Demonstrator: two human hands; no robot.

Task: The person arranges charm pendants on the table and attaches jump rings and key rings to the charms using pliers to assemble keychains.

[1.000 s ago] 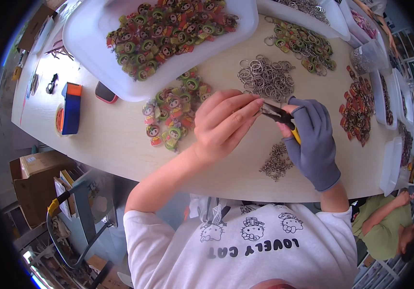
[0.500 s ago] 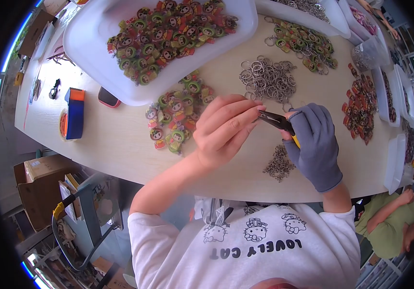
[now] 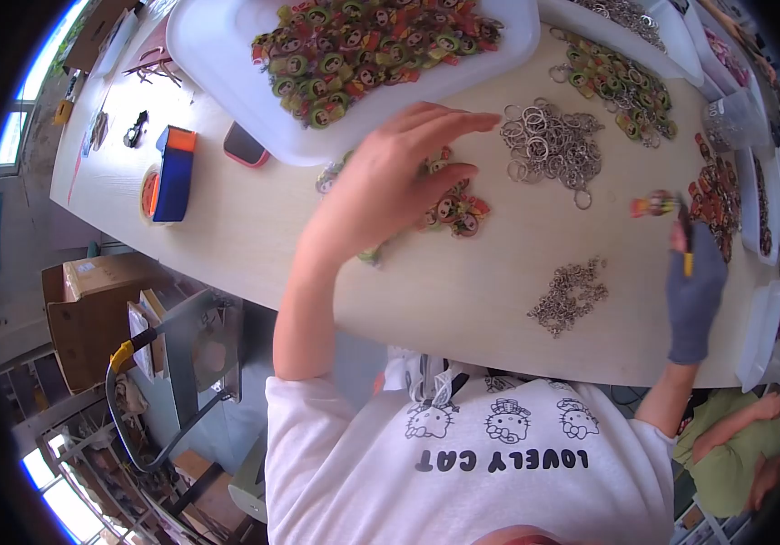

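My bare left hand [image 3: 388,173] is above a loose pile of cartoon-figure charms [image 3: 464,211], fingers apart and nothing visible in them. Part of that pile is hidden under the hand. Far to the right, my right hand [image 3: 697,291], in a grey glove with bare fingertips, grips pliers with a yellow-and-black handle [image 3: 687,243]. At the pliers' tip is a blurred red and green charm [image 3: 655,203], close to a heap of reddish charms [image 3: 719,195]. Metal split rings [image 3: 549,143] lie heaped between the hands, with small metal connectors [image 3: 570,295] nearer my body.
A white tray [image 3: 217,86] of charms stands at the back. Finished-looking charms with rings [image 3: 622,86] lie back right, beside several white bins [image 3: 758,336]. On the left are a blue-and-orange tape dispenser [image 3: 172,177] and a phone [image 3: 245,145]. Another person [image 3: 726,445] sits at lower right.
My hands have parted: the left has moved away over the charm pile and opened, while the right has carried the pliers and a charm rightward to the reddish heap. The view has shifted.
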